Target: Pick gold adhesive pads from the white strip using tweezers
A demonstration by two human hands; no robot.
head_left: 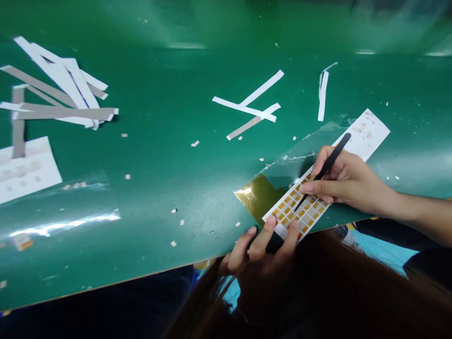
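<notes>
My right hand is closed around black tweezers, held like a pen. Their tip points down at a white card strip bearing a grid of small amber and pale rectangles. Whether the tip grips a piece is too small to tell. At the card's near end, my left hand has its fingers apart, with fingertips resting on the card's lower edge. Part of this hand is in shadow and behind dark hair. A shiny amber film lies partly beneath the card, along with a clear plastic sheet.
White and grey paper strips lie crossed mid-table, with another bent strip to their right. A larger strip pile sits at far left, above a white card and clear film. Tiny scraps dot the green table.
</notes>
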